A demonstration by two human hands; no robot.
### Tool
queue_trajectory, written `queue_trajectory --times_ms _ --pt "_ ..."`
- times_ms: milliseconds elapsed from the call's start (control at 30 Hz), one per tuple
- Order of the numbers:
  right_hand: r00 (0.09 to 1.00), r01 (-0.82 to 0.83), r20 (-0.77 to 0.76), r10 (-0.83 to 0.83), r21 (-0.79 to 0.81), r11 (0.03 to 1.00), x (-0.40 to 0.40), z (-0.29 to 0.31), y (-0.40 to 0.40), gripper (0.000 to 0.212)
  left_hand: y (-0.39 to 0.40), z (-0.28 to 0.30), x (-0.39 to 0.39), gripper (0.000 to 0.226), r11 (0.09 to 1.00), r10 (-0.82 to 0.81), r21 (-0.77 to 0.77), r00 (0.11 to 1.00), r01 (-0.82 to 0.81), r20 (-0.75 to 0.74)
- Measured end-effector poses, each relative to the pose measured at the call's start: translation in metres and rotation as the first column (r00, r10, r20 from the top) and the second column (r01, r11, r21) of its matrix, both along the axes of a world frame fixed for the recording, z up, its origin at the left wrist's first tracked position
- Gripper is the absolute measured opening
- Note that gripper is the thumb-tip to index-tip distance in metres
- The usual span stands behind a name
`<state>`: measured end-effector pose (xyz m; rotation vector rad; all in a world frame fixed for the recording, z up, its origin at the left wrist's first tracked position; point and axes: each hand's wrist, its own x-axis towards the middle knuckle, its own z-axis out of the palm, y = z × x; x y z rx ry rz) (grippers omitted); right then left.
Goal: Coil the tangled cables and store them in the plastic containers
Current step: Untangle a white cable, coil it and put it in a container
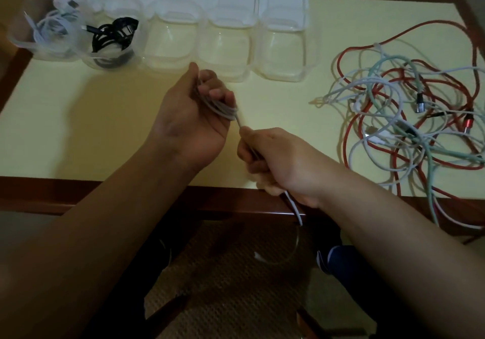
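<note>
No brand or writing can be read anywhere. The left hand [193,118] is raised palm-up over the pale yellow table [105,118], its fingers curled round a small coil of white cable [223,109] wound about them. From the coil the cable runs taut down into the right hand [273,160], whose fingers are closed in a fist round it; the free end hangs below the table's dark wooden edge. Along the far side stands a row of clear plastic containers [283,50] with rounded corners; the leftmost one holds a coiled white cable [49,28], the next a coiled black cable [115,37]. To the right lies a tangle of red, white and pale green cables [409,118].
</note>
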<state>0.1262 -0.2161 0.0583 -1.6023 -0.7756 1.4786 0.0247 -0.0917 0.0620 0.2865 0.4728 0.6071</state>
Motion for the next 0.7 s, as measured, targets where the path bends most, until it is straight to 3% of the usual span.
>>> queue_trajectory --times_ms 133,233,333,400,467,533,633,700 --pt "0.987 -0.088 0.135 0.09 -0.019 0.996 -0.002 0.008 -0.001 0.054 -0.01 0.009 0.0 0.033 0.994 0.08 0.079 0.994 -0.074 -0.071" --pt "0.936 -0.165 0.312 0.162 -0.019 0.986 -0.004 0.016 -0.001 0.057 -0.018 0.006 -0.001 0.036 0.917 0.19 0.389 0.953 -0.086 -0.237" --pt "0.87 -0.219 0.464 0.165 0.065 0.973 -0.005 0.026 -0.01 0.054 -0.017 -0.001 -0.002 0.035 0.658 0.328 0.749 0.867 0.075 -0.375" --pt "0.84 -0.247 0.528 0.125 0.167 0.955 -0.005 0.031 -0.016 0.047 -0.016 -0.004 -0.002 0.033 0.464 0.378 0.849 0.81 0.253 -0.448" --pt "0.783 -0.282 0.619 0.068 0.255 0.925 0.0 0.032 -0.02 0.042 -0.015 -0.006 -0.003 0.035 0.338 0.333 0.838 0.778 0.43 -0.533" --pt "0.716 -0.291 0.698 -0.021 0.326 0.899 0.01 0.031 -0.023 0.039 -0.013 -0.006 -0.005 0.047 0.277 0.199 0.795 0.777 0.54 -0.598" --pt "0.645 -0.235 0.742 -0.182 0.419 0.877 0.026 0.024 -0.022 0.033 -0.014 0.001 -0.004 0.071 0.277 0.002 0.662 0.689 0.696 -0.725" --pt "0.659 -0.142 0.699 -0.276 0.477 0.867 0.033 0.018 -0.019 0.033 -0.016 0.003 -0.001 0.077 0.343 -0.198 0.563 0.644 0.752 -0.739"
